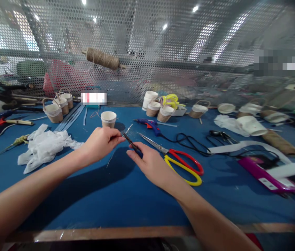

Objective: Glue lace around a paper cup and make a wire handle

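My left hand (100, 143) is closed in a pinch over the blue table (116, 195), its fingertips meeting the tip of a small dark tool. What the pinch holds is too small to name. My right hand (151, 164) grips that small dark tool (131, 143), which looks like small scissors or pliers, pointing up-left toward the left fingertips. A paper cup (108, 119) wrapped in twine stands just behind the hands. Large red-and-yellow scissors (181, 160) lie on the table right beside my right hand.
A blue glue gun (149, 124) with black cord lies behind the scissors. Crumpled white plastic (44, 146) lies at left. Several twine-wrapped cup baskets (58, 106) stand at the back left and back centre. A twine spool (102, 58) hangs on the mesh wall. A magenta box (267, 176) is at right.
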Action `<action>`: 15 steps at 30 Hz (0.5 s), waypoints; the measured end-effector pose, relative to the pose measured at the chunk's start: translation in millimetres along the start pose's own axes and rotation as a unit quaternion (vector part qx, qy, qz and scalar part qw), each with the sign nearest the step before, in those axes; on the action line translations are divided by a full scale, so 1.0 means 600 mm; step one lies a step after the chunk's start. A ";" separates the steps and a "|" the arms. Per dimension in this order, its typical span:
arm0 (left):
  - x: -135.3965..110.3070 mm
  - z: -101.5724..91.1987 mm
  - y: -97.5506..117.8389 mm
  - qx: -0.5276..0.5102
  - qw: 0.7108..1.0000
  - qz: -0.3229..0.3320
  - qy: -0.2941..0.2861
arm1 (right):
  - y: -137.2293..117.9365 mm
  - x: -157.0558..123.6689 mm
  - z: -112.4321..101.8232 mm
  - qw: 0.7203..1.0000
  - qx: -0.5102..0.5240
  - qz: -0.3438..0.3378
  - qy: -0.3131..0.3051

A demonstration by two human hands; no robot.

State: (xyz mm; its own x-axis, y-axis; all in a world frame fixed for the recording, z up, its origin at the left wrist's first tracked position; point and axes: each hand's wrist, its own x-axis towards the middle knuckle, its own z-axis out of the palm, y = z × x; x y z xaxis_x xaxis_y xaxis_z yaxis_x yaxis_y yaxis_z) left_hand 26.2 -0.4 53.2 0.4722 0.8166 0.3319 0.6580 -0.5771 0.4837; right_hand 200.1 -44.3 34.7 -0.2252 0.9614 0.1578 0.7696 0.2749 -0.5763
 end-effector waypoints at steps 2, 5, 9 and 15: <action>0.000 -0.003 0.000 0.015 1.000 0.015 -0.004 | 0.001 0.000 0.001 1.000 0.005 0.007 0.003; -0.001 -0.014 0.000 0.094 0.986 0.105 0.086 | 0.002 0.002 -0.001 0.999 0.003 0.025 0.020; -0.007 -0.019 -0.006 0.205 0.922 0.270 0.186 | 0.004 0.005 -0.002 0.997 0.039 0.049 0.039; -0.008 0.006 -0.027 0.200 0.883 0.360 0.225 | 0.007 0.004 0.001 0.992 0.109 0.048 0.030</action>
State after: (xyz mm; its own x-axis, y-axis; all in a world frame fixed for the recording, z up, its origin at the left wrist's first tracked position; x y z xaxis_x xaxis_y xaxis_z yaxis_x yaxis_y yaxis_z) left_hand 15.5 5.1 40.8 0.6314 0.1049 0.7683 0.4790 -0.8319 -0.2802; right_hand 202.3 -40.7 32.5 -0.1163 0.9836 0.1376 0.6362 0.1802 -0.7502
